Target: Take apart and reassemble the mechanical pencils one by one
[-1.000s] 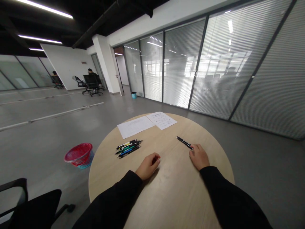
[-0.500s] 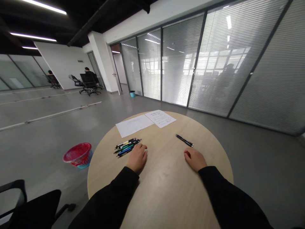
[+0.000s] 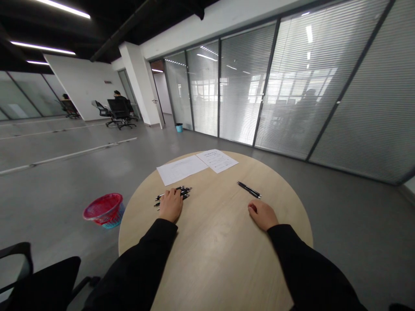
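Observation:
My left hand lies over a bundle of several coloured pens on the left side of the round wooden table. Its fingers are spread flat on top of them, and pen tips stick out on both sides. My right hand rests on the table in a loose fist with nothing visible in it. It sits just short of two black pens lying side by side, not touching them. Two white sheets of paper lie at the table's far edge.
A red plastic basket stands on the grey floor left of the table. A black office chair is at the lower left. A glass wall with blinds runs behind. Far off, people sit at chairs.
My left hand has moved forward and left from the table's middle onto the coloured pens. My right hand has drawn back from the two black pens and curled.

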